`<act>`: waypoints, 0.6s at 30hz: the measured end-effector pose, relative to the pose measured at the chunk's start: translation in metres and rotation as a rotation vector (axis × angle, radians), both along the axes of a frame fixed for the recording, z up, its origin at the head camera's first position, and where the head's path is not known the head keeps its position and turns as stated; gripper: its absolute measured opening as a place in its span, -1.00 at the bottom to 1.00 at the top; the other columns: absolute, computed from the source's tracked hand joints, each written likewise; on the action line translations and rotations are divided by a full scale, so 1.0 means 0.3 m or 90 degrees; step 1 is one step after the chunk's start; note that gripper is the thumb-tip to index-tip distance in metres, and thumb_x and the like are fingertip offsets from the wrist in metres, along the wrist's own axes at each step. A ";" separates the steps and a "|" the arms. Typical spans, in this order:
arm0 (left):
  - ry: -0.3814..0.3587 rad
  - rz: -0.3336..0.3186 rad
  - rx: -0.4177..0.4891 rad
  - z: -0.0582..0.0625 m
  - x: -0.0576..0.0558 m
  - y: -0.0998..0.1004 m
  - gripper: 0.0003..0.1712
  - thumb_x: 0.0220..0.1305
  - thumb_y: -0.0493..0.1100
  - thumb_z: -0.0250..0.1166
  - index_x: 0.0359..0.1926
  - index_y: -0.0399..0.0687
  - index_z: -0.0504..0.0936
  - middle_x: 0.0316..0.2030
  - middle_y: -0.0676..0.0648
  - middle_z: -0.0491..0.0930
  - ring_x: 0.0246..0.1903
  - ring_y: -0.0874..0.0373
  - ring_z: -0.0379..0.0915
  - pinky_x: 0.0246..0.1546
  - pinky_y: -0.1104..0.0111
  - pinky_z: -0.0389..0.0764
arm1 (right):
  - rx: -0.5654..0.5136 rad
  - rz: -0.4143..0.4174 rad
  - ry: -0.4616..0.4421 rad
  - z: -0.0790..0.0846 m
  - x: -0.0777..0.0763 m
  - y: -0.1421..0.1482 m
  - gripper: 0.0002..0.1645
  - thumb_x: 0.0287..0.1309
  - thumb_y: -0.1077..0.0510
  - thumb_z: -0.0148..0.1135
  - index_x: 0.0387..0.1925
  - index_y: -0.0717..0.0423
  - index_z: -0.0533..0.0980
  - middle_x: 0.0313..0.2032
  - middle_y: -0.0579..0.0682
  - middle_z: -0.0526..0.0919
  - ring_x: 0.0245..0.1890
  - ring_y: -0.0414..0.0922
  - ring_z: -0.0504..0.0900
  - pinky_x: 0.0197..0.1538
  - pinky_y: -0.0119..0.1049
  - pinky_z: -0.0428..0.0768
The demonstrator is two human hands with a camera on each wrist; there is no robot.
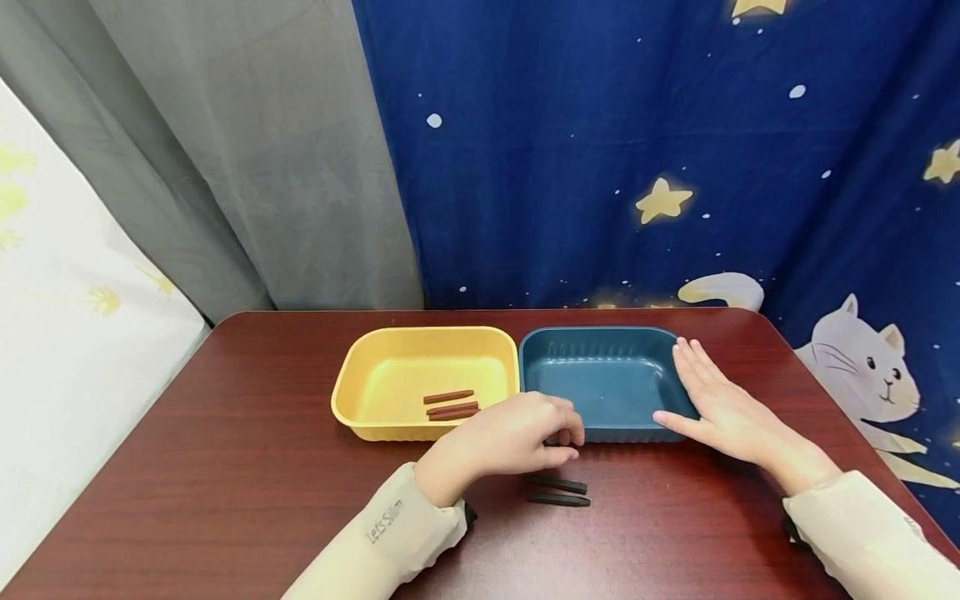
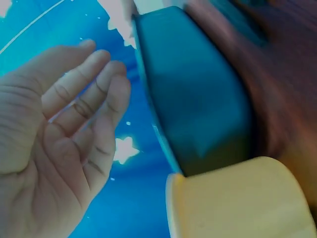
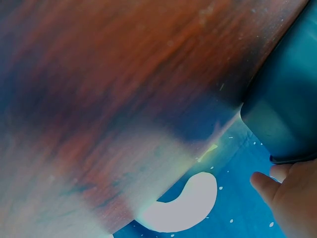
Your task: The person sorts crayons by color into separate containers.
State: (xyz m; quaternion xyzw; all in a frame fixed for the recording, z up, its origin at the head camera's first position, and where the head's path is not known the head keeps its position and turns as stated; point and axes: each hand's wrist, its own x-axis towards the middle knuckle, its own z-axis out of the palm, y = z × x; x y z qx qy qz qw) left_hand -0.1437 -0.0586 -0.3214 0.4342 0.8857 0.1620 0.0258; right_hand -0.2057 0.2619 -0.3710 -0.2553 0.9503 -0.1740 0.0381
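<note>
A yellow plastic basket (image 1: 358, 392) and a dark blue plastic basket (image 1: 600, 333) stand side by side on the table. My left hand (image 1: 510, 429) hovers by the blue basket's front left corner, fingers loosely bent; the left wrist view shows nothing in its palm. My right hand (image 1: 723, 408) rests on the blue basket's right rim with straight fingers, thumb apart. Two black crayon-like sticks (image 1: 558, 500) lie on the table just below the left hand, their left ends near its shadow. Several reddish-brown crayon-like sticks (image 1: 448, 397) lie in the yellow basket.
The dark red-brown wooden table (image 1: 247, 450) has its far edge right behind the baskets. Beyond it hang a grey curtain (image 1: 300, 167) and a blue star-patterned curtain (image 1: 562, 167). White patterned cloth (image 1: 75, 375) lies along the left side.
</note>
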 end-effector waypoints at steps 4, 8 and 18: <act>-0.038 -0.022 0.005 -0.020 0.001 -0.017 -0.89 0.30 -0.15 0.32 -0.19 -0.04 0.71 -0.38 0.14 0.59 -0.40 0.38 0.49 -0.31 0.72 0.38 | 0.000 0.000 -0.001 -0.001 -0.002 0.001 0.30 0.24 -0.41 0.14 0.56 0.21 -0.31 0.59 0.20 -0.31 0.59 0.14 -0.39 0.49 0.29 -0.05; -0.046 -0.030 -0.030 -0.040 0.009 -0.027 -0.86 0.28 -0.14 0.33 -0.17 -0.05 0.71 -0.35 0.13 0.63 -0.39 0.40 0.49 -0.30 0.69 0.42 | 0.004 -0.001 -0.003 0.001 -0.003 0.000 0.30 0.24 -0.42 0.13 0.56 0.20 -0.32 0.59 0.19 -0.31 0.59 0.14 -0.39 0.50 0.27 -0.07; -0.059 -0.005 -0.102 -0.093 0.018 -0.024 -0.93 0.25 -0.13 0.36 -0.24 0.05 0.71 -0.37 0.19 0.60 -0.39 0.42 0.45 -0.30 0.66 0.41 | 0.004 -0.002 -0.003 0.001 -0.001 -0.002 0.30 0.24 -0.42 0.13 0.56 0.19 -0.32 0.59 0.20 -0.30 0.59 0.12 -0.40 0.49 0.28 -0.03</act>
